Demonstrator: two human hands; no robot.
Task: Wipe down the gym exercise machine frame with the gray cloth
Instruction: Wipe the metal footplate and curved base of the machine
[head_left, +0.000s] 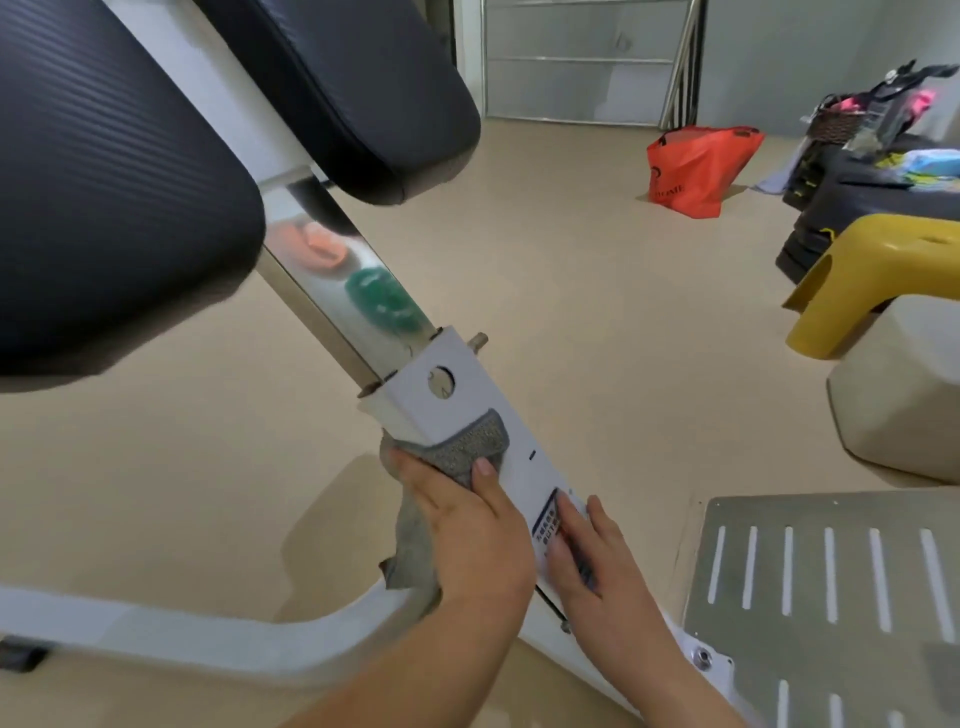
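Note:
A white machine frame beam (457, 400) slants from the black pads at upper left down to the lower right. My left hand (467, 525) grips the gray cloth (467, 441), wrapped around the beam just below its white sleeve, with the thumb on top. A loose end of the cloth hangs below the hand. My right hand (587, 556) lies flat on the beam lower down, its straight fingers covering a dark label. A chrome inner tube (337, 291) runs out of the sleeve up toward the pads.
Two black pads (104, 171) fill the upper left. A metal footplate with slots (831, 582) lies at the lower right. A yellow stool (878, 270) sits on a white box; beyond them are an orange bag (696, 166) and a dark pile of belongings. The floor is beige.

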